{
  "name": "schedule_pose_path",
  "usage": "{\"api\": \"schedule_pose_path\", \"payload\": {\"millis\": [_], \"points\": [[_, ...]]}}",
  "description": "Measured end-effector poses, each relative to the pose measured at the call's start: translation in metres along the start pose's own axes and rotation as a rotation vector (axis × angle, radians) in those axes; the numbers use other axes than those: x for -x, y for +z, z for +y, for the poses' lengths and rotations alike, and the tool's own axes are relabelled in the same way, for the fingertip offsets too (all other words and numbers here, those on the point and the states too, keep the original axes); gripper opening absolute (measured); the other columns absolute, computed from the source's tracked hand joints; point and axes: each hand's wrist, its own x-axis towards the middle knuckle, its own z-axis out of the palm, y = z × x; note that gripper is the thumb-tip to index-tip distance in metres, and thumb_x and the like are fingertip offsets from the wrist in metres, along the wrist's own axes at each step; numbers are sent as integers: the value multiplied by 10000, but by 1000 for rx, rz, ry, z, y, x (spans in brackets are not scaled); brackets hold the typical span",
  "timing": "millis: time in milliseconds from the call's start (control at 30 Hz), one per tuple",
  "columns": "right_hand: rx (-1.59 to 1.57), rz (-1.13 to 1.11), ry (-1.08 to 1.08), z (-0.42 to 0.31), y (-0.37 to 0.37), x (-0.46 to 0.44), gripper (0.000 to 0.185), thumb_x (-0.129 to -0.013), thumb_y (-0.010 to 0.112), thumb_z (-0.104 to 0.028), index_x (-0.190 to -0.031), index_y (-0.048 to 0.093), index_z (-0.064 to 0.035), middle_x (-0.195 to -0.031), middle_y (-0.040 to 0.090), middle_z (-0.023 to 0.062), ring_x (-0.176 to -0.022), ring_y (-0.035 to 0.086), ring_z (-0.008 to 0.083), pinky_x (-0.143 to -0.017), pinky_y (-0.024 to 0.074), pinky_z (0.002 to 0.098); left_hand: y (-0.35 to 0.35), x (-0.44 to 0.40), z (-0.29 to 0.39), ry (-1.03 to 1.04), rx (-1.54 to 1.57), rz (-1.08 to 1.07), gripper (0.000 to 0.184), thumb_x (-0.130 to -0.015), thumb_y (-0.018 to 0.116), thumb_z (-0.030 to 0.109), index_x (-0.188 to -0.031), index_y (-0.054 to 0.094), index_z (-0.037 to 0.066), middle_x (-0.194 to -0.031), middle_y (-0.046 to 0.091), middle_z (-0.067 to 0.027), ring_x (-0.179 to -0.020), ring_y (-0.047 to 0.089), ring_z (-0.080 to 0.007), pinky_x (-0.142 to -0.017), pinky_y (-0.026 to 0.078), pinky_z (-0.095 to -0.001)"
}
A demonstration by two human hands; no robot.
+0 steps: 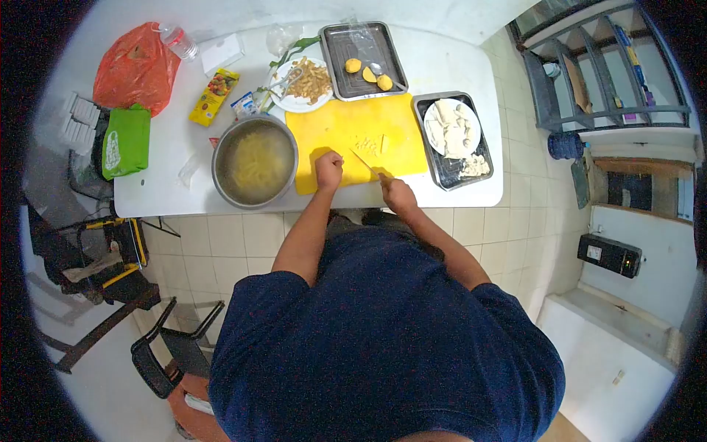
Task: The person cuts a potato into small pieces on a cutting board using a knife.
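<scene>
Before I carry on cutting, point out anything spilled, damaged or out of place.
Nothing looks clearly spilled or damaged. Mildly odd: some pale pieces lie loose in the right-hand tray, off its white plate, though that may be deliberate.

Pot [255, 160] left of cutting board [359, 121] on bench [166, 193]; trays [340, 71] behind and right; chair [177, 352] at left, below bench.

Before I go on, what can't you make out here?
- Head view: whether the left hand holds anything; its curled fingers hide it.
- Head view: the knife's handle, covered by the right hand.
- Head view: the red bag's contents, hidden by its plastic.
- Head view: the yellow box's print, too small.
</scene>
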Motion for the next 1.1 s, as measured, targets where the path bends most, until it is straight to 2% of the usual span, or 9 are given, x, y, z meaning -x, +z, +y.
{"api": "schedule_pose_path", "payload": {"millis": [200,400,600,800,900,1000,1033,1100], "points": [[-32,-14,-69,-6,10,1,272,-917,470,-220,-952,676,-47,-811,633,250,-740,618,418,-694,492,501,3,3,2,-57,1,23,41,-739,620,-46,-751,632,-9,-691,647,-156,-664,661,-247,-611,501,-323],[-45,-31,-93,-5,8,3,255,-913,485,-214,-995,671,-60,-797,636,242,-718,619,415,-675,498,495,5,4,0,-56,4,70,40,-743,613,-40,-746,634,-7,-689,643,-159,-656,655,-260,-606,496,-334],[9,-15,-108,-5,11,1,284,-918,478,-212,-1128,625,-91,-779,635,232,-701,620,405,-635,500,489,2,2,3,-36,-50,60,44,-731,610,-44,-725,634,-7,-700,649,-159,-665,658,-270,-622,506,-335],[-30,-4,-168,6,24,-3,295,-928,449,-206,-1149,608,-93,-796,631,241,-705,621,403,-634,493,499,-1,2,7,-6,-11,60,50,-733,612,-43,-725,637,1,-687,652,-148,-654,661,-256,-619,510,-325],[4,-25,-127,6,22,-4,287,-929,445,-209,-1136,611,-101,-791,630,241,-709,619,407,-639,492,499,3,2,0,-53,1,62,45,-733,617,-39,-723,635,1,-681,652,-142,-651,662,-248,-615,510,-322],[80,-1,16,11,20,-6,287,-925,453,-224,-1138,610,-114,-790,631,237,-709,616,411,-641,491,497,6,2,-5,-92,12,43,48,-726,627,-42,-712,629,4,-685,654,-139,-656,663,-245,-620,512,-328],[60,-6,38,16,19,-9,290,-939,423,-258,-1058,623,-85,-777,628,245,-707,615,420,-645,494,508,5,2,-6,-83,4,43,52,-724,631,-43,-711,628,7,-686,654,-138,-654,662,-243,-620,512,-327],[16,-7,90,25,15,-12,419,-967,364,-326,-898,649,-27,-751,621,261,-705,614,438,-653,500,530,5,2,-5,-59,-10,33,61,-721,638,-46,-708,627,12,-687,655,-135,-650,660,-237,-619,512,-326]]}}
